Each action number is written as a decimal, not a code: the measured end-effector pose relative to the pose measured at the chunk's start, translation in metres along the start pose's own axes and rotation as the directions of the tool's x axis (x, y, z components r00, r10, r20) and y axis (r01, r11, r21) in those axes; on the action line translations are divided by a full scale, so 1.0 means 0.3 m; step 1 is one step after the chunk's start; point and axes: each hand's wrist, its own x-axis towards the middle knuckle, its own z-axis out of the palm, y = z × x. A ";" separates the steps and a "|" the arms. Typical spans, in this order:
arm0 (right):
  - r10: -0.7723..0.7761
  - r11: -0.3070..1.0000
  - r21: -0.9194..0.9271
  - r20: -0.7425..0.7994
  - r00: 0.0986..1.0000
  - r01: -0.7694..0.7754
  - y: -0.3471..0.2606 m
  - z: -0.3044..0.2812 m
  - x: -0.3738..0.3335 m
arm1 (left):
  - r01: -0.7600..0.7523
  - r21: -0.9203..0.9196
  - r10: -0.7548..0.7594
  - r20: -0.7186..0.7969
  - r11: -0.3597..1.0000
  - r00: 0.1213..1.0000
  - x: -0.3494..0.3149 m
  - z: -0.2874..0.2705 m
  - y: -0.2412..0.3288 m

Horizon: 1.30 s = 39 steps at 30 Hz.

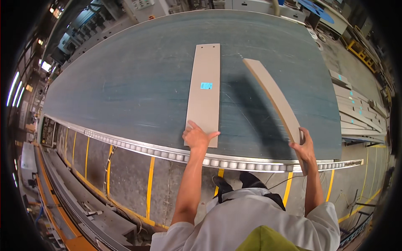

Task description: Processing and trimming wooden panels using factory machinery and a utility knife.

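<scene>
A long beige board [204, 106] lies flat on the blue-green tabletop [138, 79], pointing away from me. It has a light-blue label near its middle and two small holes at its far end. My left hand [197, 136] rests over its near end, fingers and thumb spread across the width. To the right, my right hand [304, 146] grips a second beige board [274, 94] near its close end. That board is tilted on edge and casts a dark shadow on the table; its near end reaches past the table's front edge.
A metal rail with pale rollers [180, 157] runs along the table's front edge. More labelled boards [356, 108] are stacked off the right side. Machinery with an orange strip [52, 205] stands at lower left. Yellow lines [150, 188] mark the floor.
</scene>
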 end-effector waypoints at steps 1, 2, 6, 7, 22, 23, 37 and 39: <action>0.023 0.998 0.056 -0.001 1.000 -0.022 0.028 -0.013 -0.018 | 0.011 0.024 -0.012 0.040 1.000 0.999 0.002 0.017 0.043; 0.053 0.994 0.101 -0.017 0.998 -0.051 0.054 -0.024 -0.035 | 0.018 0.051 -0.021 0.050 0.999 0.999 0.011 0.036 0.098; 0.171 0.969 0.194 -0.067 0.983 -0.156 0.129 -0.056 -0.069 | 0.137 -0.063 -0.112 0.297 0.989 0.948 0.043 0.087 0.246; 0.210 0.964 0.181 -0.067 0.975 -0.195 0.141 -0.055 -0.077 | 0.127 -0.058 -0.103 0.306 0.990 0.946 0.031 0.092 0.267; 0.217 0.927 0.322 -0.047 0.975 -0.191 0.078 0.009 -0.116 | -0.272 -0.086 0.281 0.115 0.958 0.953 -0.325 -0.239 -0.125; 0.195 0.936 0.309 -0.054 0.979 -0.169 0.070 0.007 -0.129 | -0.299 -0.039 0.302 0.093 0.953 0.949 -0.385 -0.232 -0.177; 0.180 0.920 0.337 0.088 0.980 -0.200 0.162 0.103 -0.281 | -0.146 -0.170 0.179 0.205 0.975 0.962 -0.597 -0.081 -0.476; 0.183 0.905 0.375 0.080 0.980 -0.200 0.198 0.099 -0.276 | 0.152 -0.362 0.006 0.400 0.920 0.916 -0.433 -0.087 -0.444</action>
